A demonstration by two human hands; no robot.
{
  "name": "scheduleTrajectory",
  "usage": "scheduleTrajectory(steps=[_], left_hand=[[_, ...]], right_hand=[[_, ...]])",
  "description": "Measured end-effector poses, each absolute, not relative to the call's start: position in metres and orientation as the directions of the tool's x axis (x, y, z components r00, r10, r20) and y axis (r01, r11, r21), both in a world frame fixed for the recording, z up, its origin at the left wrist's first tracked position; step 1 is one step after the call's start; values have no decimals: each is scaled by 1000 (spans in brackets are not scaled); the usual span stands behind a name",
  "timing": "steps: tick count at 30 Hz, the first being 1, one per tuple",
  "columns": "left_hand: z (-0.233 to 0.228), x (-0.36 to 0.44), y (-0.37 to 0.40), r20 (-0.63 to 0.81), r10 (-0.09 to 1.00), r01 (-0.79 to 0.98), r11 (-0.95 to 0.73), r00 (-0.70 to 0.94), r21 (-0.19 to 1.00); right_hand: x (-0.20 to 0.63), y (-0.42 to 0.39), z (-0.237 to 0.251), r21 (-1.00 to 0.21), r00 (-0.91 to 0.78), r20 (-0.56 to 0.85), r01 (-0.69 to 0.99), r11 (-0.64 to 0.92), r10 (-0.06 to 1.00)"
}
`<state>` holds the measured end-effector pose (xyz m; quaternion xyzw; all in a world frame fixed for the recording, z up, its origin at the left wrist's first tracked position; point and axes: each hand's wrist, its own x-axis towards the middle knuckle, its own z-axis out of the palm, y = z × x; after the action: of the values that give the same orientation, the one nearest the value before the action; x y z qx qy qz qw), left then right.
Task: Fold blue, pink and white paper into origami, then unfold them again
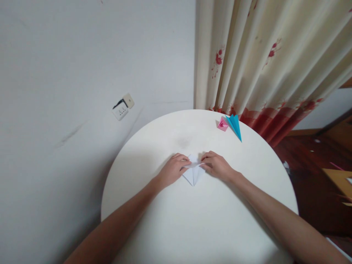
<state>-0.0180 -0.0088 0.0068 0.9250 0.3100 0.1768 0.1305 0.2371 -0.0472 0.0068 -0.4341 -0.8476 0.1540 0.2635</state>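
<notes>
A small folded white paper lies near the middle of the round white table, its lower point facing me and a crease running down its centre. My left hand pinches its left side between thumb and fingers. On the opposite side, my right hand is closed on the right edge in a similar pinch. Part of the paper's upper edge is lifted between the two hands. The fingers cover both side corners.
Toward the far right edge of the table rest a pink folded paper piece and a blue paper plane. Behind them hangs a cream curtain with red flowers. A wall with a power socket stands to the left.
</notes>
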Motion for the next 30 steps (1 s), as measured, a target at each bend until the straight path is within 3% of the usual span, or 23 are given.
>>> scheduleTrajectory(steps=[9,17,24,30], left_hand=[[7,-14,-11,220,686,556,-704,694,441],[10,-6,-15,167,825,630,-528,540,570],[17,-1,-19,301,828,543,-544,474,640],[17,3,-22,347,855,491,-509,387,707]], right_hand=[[226,-49,6,-482,-450,257,708,517,855],[217,-53,8,-456,-356,183,795,400,917],[213,-54,6,-453,-233,157,847,279,960],[213,-54,5,-576,-211,129,779,246,969]])
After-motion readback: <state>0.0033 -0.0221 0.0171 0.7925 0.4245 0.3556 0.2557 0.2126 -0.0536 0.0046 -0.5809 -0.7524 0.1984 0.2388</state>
